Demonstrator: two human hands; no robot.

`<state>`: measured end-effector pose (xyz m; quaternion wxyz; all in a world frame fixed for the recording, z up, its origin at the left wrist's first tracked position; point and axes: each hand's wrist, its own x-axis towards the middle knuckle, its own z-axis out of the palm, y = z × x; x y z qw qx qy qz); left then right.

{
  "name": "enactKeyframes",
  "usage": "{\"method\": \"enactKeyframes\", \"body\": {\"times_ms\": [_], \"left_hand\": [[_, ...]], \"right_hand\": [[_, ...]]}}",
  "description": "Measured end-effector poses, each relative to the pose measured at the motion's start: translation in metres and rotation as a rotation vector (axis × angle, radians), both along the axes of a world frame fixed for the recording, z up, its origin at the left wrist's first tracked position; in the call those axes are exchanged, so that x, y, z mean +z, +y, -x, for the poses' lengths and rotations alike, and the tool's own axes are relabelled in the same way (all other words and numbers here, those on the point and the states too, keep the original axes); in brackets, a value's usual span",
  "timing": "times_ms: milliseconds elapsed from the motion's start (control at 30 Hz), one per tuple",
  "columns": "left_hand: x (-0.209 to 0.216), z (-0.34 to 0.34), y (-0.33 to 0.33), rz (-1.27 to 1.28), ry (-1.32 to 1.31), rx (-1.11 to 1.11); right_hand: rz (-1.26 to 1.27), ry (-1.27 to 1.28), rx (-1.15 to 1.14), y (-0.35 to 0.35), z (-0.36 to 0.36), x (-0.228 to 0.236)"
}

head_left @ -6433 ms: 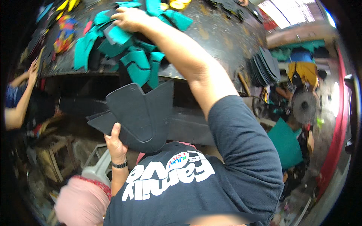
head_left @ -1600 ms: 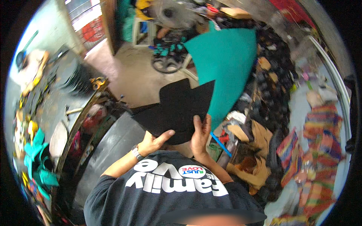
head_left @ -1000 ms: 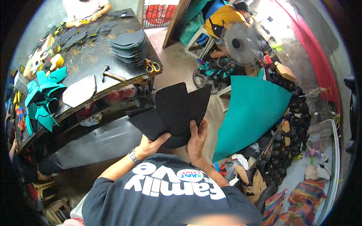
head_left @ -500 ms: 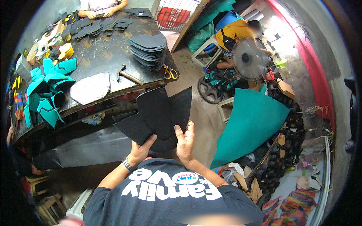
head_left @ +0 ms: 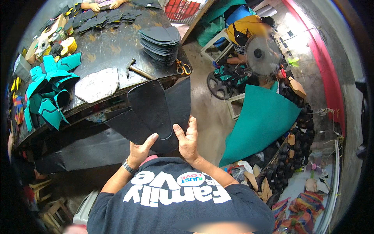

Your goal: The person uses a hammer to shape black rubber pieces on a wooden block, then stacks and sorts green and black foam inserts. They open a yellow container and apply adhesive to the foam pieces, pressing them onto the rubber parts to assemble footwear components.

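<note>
Between my hands is a flat black winged piece of sheet material, with a rounded middle flap and a curved seam, resembling a shoe upper. My left hand grips its lower left edge, thumb on top. On the lower right edge my right hand closes with its thumb pressed on the face. The fingers beneath are hidden. The piece is held just off the front edge of a dark table, where a hammer, orange-handled scissors and a white many-sided slab lie.
A stack of black cut pieces stands at the table's right corner, teal shaped pieces at its left. Another person's hands rest at the far edge. To the right are a fan, a seated person and a teal sheet.
Both hands have shifted slightly up and left with the black piece, which now shows its face more broadly. The grip is unchanged. The whole view has shifted a little.
</note>
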<state>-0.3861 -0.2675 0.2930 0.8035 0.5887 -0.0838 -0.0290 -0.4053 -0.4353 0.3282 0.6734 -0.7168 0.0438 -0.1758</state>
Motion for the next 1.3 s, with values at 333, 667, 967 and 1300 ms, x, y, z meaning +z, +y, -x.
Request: {"method": "enactKeyframes", "body": {"times_ms": [333,667,967,1300], "left_hand": [[0.003,-0.002,0.013,0.058,0.078,-0.004],[-0.026,0.0,0.024,0.086,0.204,-0.004],[-0.03,0.011,0.017,0.009,0.286,0.006],[-0.021,0.043,-0.014,0.02,0.389,0.036]], "right_hand": [[0.006,-0.012,0.009,0.012,-0.002,-0.011],[-0.016,0.053,0.047,0.015,0.001,-0.017],[-0.044,0.03,0.092,0.004,0.008,-0.018],[-0.173,0.046,0.18,-0.035,0.021,-0.022]]}}
